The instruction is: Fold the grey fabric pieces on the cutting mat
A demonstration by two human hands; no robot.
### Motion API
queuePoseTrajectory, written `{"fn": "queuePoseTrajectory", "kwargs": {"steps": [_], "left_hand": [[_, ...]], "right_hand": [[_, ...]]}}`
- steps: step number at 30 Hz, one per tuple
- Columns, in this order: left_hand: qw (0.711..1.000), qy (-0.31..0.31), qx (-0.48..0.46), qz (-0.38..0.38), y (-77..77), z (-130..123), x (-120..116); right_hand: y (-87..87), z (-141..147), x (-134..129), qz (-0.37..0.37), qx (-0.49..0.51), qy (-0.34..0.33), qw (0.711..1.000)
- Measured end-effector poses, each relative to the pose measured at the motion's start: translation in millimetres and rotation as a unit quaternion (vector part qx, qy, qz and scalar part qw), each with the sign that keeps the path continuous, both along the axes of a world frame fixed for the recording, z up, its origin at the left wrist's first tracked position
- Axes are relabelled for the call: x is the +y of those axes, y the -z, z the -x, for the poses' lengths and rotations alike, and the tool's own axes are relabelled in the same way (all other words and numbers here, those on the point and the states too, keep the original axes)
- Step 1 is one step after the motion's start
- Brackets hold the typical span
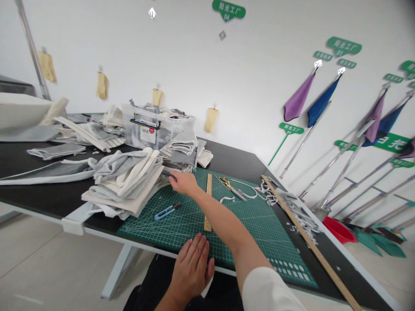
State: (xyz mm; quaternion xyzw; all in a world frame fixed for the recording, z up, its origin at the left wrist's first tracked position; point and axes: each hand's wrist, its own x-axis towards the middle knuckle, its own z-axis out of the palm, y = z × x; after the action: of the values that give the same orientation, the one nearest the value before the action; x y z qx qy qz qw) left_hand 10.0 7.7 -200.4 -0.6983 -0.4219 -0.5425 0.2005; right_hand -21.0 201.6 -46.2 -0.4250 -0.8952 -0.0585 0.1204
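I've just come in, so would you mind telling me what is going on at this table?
The person's right hand reaches across the green mat, beside a pile of grey and white fabric; a small dark item shows there, too unclear to name. The left hand is flat at the mat's near edge. A blue tool, wooden ruler and scissors lie on the mat.

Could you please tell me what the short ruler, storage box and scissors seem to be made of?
The short ruler: probably wood or bamboo, matte, given its pale yellow-brown colour.
The storage box: likely smooth plastic, since its walls are see-through.
The scissors: silvery at the blade end, suggesting metal; gold-coloured at the handle end, metal or coated plastic.
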Motion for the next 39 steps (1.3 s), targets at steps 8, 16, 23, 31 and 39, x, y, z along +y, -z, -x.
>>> {"fn": "queuePoseTrajectory", "kwargs": {"steps": [8,16,23,31,39], "left_hand": [[1.0,0.003,-0.005,0.004,1.9,-1,0],[1.0,0.004,0.008,-0.005,-3.3,1,0],[1.0,-0.005,0.011,-0.025,-8.5,0,-1],[0.999,-0.004,0.024,-0.04,-12.0,-2,-2],[0.999,-0.013,0.025,-0.038,-15.0,-6,-6]], "right_hand": [[-9.6,1,3,0.008,-0.034,0.01,0.999],[-9.5,-27,-40,-0.031,-0.048,-0.016,0.998],[7.1,-95,-81,-0.021,-0.052,0.031,0.998],[29.2,-164,-113,0.004,0.039,0.074,0.997],[57.1,-195,-142,0.091,0.089,0.113,0.985]]}}
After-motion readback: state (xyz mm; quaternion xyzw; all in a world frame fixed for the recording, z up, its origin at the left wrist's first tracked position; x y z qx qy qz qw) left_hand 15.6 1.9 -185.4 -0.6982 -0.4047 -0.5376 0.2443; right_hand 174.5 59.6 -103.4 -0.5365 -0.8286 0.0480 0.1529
